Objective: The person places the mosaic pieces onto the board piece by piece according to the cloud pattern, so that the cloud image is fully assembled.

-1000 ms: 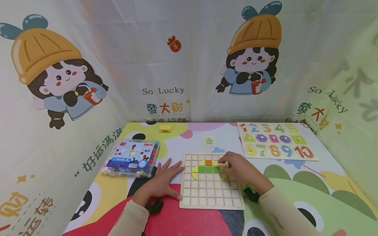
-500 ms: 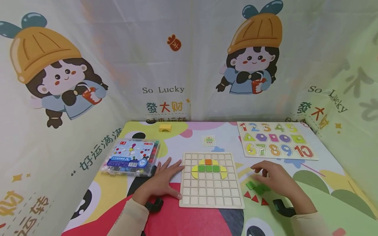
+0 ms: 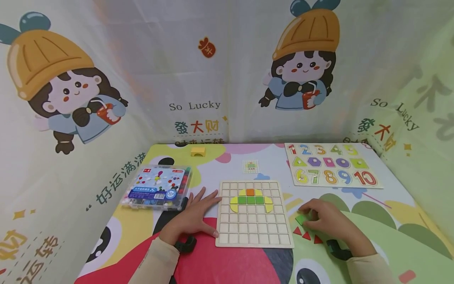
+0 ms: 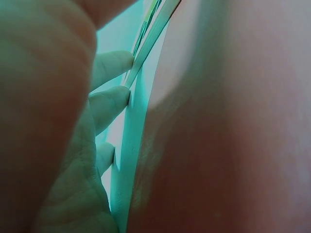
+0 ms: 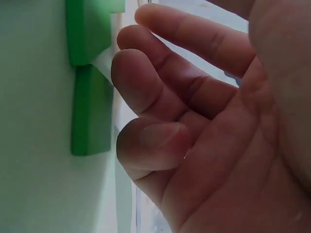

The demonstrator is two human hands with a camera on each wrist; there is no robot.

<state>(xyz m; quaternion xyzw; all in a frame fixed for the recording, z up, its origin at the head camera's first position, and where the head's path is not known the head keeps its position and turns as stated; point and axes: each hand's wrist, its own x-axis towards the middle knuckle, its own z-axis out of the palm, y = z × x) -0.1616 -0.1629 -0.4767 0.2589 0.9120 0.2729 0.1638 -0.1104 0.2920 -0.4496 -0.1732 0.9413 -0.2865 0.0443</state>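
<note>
- Head view: picking a green tile [image 3: 301, 219] at 3 o'clock of grid board [image 3: 252, 213].
- Right hand [image 3: 328, 221] curled, touching tile, grasp uncertain.
- Left hand [image 3: 193, 216] flat, fingers straight, steadying board at 9 o'clock.
- Next, likely: lift, seat in a free cell.

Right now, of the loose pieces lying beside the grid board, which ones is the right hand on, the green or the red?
The green pieces: the right hand rests on them, fingertips touching. The red triangles lie apart, nearer the person, untouched.
</note>
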